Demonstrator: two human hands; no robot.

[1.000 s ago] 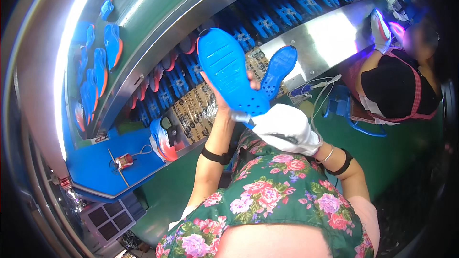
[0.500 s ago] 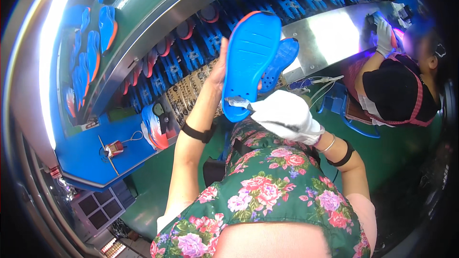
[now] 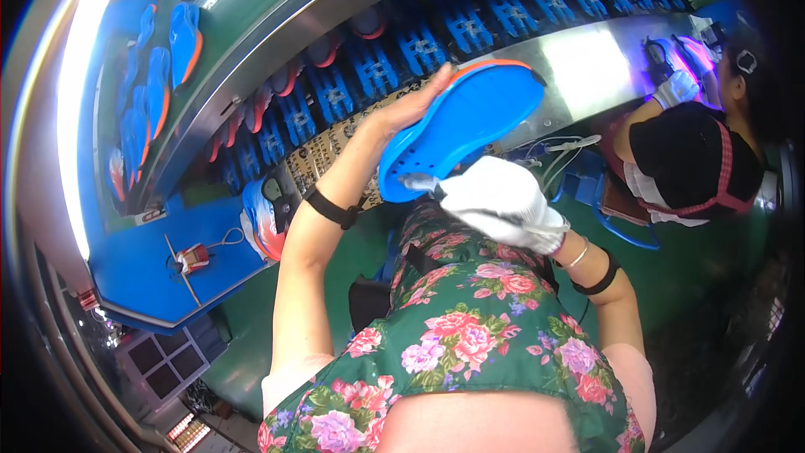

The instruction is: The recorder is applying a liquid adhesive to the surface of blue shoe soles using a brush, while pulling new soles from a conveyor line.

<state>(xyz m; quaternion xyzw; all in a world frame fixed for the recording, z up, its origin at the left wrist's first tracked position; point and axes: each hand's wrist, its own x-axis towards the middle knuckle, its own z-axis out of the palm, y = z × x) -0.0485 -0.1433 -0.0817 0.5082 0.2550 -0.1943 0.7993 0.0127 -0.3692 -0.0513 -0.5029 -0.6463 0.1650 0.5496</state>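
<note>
My bare left hand point(image 3: 411, 109) grips a blue shoe sole point(image 3: 478, 113) by its orange-edged far side; the sole is tilted, with its wide end toward the upper right. In a white glove, my right hand point(image 3: 503, 201) is closed on a small brush point(image 3: 419, 182). Its pale bristles touch the narrow end of the sole, beside a few small holes. The brush handle is hidden in the glove. A little more blue shows under the sole near the glove, mostly covered.
Behind the hands, blue soles point(image 3: 419, 50) stand in a long row beside a shiny metal surface point(image 3: 583, 71). More orange-edged soles point(image 3: 186, 42) lie on a green belt at left. A blue table point(image 3: 126, 260) holds a string-tied red bundle point(image 3: 194, 257). A co-worker point(image 3: 696, 151) sits at right.
My left hand has turned the sole clockwise and tipped it, its wide end swinging right. The second blue piece behind it is now mostly hidden. The brush stays at the narrow end.
</note>
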